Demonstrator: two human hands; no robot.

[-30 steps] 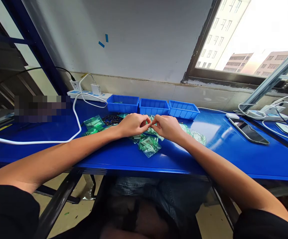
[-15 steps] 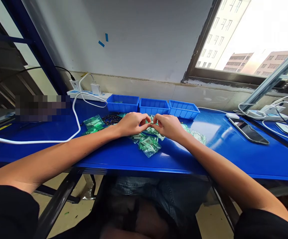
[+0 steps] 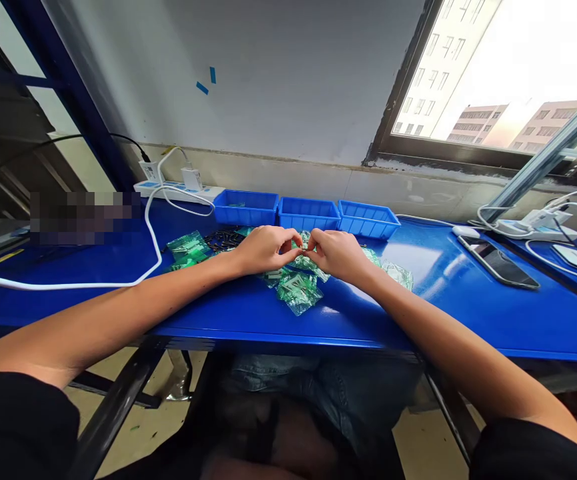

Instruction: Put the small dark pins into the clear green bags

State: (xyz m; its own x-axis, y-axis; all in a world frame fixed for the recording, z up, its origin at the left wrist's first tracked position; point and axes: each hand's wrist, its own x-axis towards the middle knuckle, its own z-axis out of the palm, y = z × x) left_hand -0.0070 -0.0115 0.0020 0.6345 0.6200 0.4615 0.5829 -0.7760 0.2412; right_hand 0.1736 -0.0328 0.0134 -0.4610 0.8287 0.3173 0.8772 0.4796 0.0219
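Observation:
My left hand (image 3: 271, 249) and my right hand (image 3: 337, 252) meet above the middle of the blue table, fingertips pinched close together. Between them is a tiny brass-coloured piece (image 3: 302, 249), too small to name and mostly covered by the fingers. Beneath both hands lies a spread of clear green plastic packets (image 3: 298, 291) with pale strips inside. More green packets (image 3: 187, 248) rest left of my left hand, beside a heap of small black parts (image 3: 223, 239). Another packet (image 3: 398, 274) sticks out past my right wrist.
Behind the hands stand three blue bins (image 3: 309, 215) in a row against the wall. A white power strip (image 3: 178, 192) sits at the back left, its thick white cable (image 3: 93, 285) crossing the table. To the right lie a phone (image 3: 499, 263) and more chargers (image 3: 538, 223).
Both hands keep almost the same place and pinch. Only slight finger movement around the small piece shows; the packets and bins have not moved.

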